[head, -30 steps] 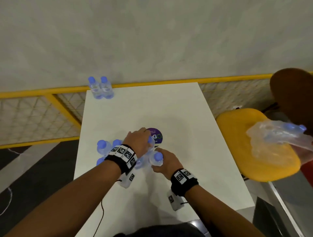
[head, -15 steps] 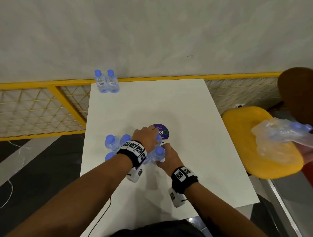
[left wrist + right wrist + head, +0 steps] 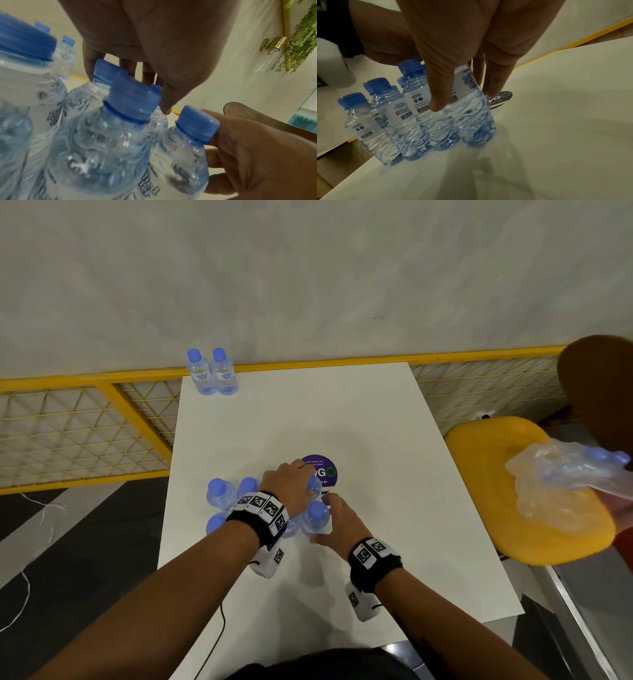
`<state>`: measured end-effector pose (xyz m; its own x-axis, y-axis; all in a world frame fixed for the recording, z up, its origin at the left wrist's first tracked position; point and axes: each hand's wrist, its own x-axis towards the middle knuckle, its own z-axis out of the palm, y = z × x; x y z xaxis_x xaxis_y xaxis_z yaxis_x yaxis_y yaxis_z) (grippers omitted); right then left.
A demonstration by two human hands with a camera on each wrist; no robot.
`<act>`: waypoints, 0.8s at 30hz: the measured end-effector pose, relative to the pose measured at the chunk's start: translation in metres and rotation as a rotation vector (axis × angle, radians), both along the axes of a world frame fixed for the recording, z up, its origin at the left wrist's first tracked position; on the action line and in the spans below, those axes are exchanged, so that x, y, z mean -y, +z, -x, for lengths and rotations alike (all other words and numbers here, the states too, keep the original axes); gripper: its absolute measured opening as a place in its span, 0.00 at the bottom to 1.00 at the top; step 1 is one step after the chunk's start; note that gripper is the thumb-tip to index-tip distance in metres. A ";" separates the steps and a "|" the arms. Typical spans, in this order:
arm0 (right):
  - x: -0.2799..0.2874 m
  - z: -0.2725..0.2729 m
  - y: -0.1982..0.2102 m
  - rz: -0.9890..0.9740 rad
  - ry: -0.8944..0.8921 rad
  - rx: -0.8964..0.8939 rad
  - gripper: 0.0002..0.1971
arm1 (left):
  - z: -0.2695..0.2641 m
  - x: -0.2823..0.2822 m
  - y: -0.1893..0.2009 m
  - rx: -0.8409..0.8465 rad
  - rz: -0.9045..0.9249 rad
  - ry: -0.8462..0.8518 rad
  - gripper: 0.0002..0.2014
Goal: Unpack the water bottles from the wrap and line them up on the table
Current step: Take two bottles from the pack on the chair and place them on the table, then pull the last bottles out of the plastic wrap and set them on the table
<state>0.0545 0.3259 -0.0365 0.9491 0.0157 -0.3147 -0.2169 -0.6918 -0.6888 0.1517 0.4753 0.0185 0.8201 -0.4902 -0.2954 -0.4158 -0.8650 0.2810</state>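
Observation:
Several clear water bottles with blue caps (image 3: 221,496) stand clustered at the table's near left. My left hand (image 3: 301,484) reaches over the cluster and grips the far-right bottle (image 3: 314,489) at its top, thumb on its shoulder (image 3: 165,110). My right hand (image 3: 330,520) grips the nearer right-hand bottle (image 3: 315,518) round its body, thumb (image 3: 436,104) in front and fingers behind; that bottle (image 3: 471,119) stands on the table. Two more bottles (image 3: 212,373) stand side by side at the far left corner. The crumpled clear wrap (image 3: 561,484) lies on a yellow chair.
The white table (image 3: 376,422) carries a round purple sticker (image 3: 323,470) just beyond my hands. A yellow mesh railing (image 3: 85,422) runs along the table's far and left sides. The yellow chair (image 3: 496,446) stands to the right, a brown seat (image 3: 599,388) behind it.
My right hand has drawn in beside the left, its fingers now wrapped round the near bottle. The left hand stays over the far bottle. The head view has shifted slightly.

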 end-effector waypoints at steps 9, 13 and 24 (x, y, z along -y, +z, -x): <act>0.112 0.049 0.025 -0.106 -0.207 0.063 0.34 | 0.025 0.062 0.051 0.042 0.119 -0.024 0.16; 0.195 0.078 0.039 -0.134 -0.438 0.095 0.26 | 0.046 0.142 0.059 0.017 0.224 -0.148 0.12; 0.449 0.149 0.037 -0.055 -1.005 0.070 0.18 | 0.110 0.397 0.037 -0.357 0.293 -0.471 0.10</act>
